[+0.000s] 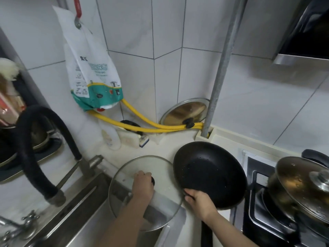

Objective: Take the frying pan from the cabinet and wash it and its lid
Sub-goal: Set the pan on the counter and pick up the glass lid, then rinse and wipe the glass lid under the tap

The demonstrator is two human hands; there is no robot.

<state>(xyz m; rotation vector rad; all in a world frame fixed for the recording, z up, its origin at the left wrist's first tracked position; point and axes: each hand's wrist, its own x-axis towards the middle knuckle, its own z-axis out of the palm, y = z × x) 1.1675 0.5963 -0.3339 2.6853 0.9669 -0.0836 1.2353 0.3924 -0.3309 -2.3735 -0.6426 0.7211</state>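
We see a pale stone countertop point(160, 145) running from the tiled corner to the near edge, with a stainless steel sink basin point(85, 207) sunk into its left part and a black glass gas hob point(258, 211) on the right. On the hob stands a large steel pot with a domed steel lid point(300, 186), close to the pan's right rim.

The round black non-stick frying pan point(210, 175) sits tilted at the countertop between sink and hob, its inside facing us. Our right hand point(201, 198) grips it at the near rim, where the handle joins, fingers curled round it. The pan's left edge nearly meets the right edge of the round clear glass lid with a steel rim point(142, 189); whether they touch, we cannot tell.

That lid hangs over the right edge of the sink, half above the basin, half above the counter. Our left hand point(143, 184) is clamped on its black knob, fingers wrapped over it.

A black insulated hose point(30, 148) arches over the sink's left side, well apart from the lid. Behind the pan, a strip of bare counter lies open up to the yellow corrugated gas hose point(142, 122) and a second glass lid point(185, 113) leaning in the tiled corner beside a grey metal pipe point(219, 77). A white plastic bottle point(111, 138) stands near the wall.
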